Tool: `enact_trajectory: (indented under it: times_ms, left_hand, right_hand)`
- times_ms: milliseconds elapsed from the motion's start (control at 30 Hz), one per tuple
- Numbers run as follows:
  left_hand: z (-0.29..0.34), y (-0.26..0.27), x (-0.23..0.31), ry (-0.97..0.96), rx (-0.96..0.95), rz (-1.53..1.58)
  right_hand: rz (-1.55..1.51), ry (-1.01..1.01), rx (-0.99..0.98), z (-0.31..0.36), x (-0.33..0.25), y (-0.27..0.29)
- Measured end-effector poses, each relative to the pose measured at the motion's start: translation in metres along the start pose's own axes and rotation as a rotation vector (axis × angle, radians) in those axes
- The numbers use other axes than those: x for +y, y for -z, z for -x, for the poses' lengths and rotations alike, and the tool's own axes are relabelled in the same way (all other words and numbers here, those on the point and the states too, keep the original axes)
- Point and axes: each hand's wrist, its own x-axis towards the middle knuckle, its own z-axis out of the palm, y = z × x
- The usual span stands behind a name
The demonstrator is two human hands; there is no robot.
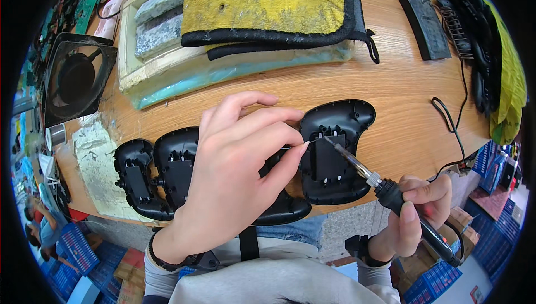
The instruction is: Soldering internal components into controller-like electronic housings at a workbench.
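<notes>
My right hand (419, 212) grips a soldering iron (388, 193) by its black handle. The iron's tip rests at or very near the metal contacts at the upper part of a black plastic shell (329, 159), shaped like a game controller half. In my left hand (234, 153), a thin solder wire (291, 147) is pinched between thumb and forefinger, its end pointing to the same contacts. More black shells stand in a row to the left, one at the far left (137, 178) and another beside it (172, 164); my left hand partly covers them.
A yellow towel with black edging (268, 2) lies over a wooden-framed box (125, 64) at the back. A square black fan (78, 78) and a solder spool (56, 135) are at the left. At the right lie a black block (421, 22), a coiled iron stand (456, 27) and a loose cable (451, 120).
</notes>
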Motion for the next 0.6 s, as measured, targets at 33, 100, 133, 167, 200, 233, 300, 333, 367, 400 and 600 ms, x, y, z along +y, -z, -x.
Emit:
enact_trajectory:
  times_ms: [33, 100, 133, 167, 200, 233, 300, 333, 367, 400, 600]
  left_hand:
    - [-0.0008, -0.0012, 0.0000, 0.000, 0.001, -0.008]
    - [-0.0021, -0.0030, -0.0001, -0.002, 0.002, -0.025]
    - [-0.0020, -0.0037, -0.0014, 0.003, 0.007, -0.016]
    - [-0.0017, -0.0044, -0.0027, 0.008, 0.013, -0.008]
    - [-0.0014, -0.0047, -0.0037, 0.013, 0.018, -0.001]
    - [-0.0021, -0.0051, -0.0040, 0.008, 0.014, 0.000]
    - [-0.0030, -0.0056, -0.0045, -0.001, 0.008, -0.001]
    - [-0.0034, -0.0057, -0.0047, -0.006, 0.009, 0.000]
    - [-0.0036, -0.0057, -0.0051, -0.011, 0.010, 0.000]
    - [-0.0037, -0.0057, -0.0054, -0.016, 0.011, 0.000]
    - [-0.0035, -0.0046, -0.0041, -0.013, -0.008, 0.001]
  right_hand:
    - [0.012, 0.005, -0.002, -0.0005, 0.0010, 0.0002]
    - [0.031, 0.005, 0.002, -0.0011, 0.0025, 0.0001]
    - [0.038, 0.001, 0.004, -0.0014, 0.0034, -0.0010]
    - [0.044, -0.003, 0.007, -0.0015, 0.0043, -0.0018]
    - [0.048, -0.002, 0.003, -0.0017, 0.0054, -0.0022]
    - [0.053, -0.001, 0.004, -0.0017, 0.0064, -0.0017]
    - [0.057, -0.007, 0.011, -0.0016, 0.0073, -0.0019]
    - [0.055, -0.013, 0.017, -0.0017, 0.0068, -0.0026]
    - [0.053, -0.019, 0.023, -0.0018, 0.0063, -0.0030]
    - [0.053, -0.025, 0.017, -0.0021, 0.0058, -0.0028]
    - [0.053, -0.031, 0.007, -0.0018, 0.0068, -0.0015]
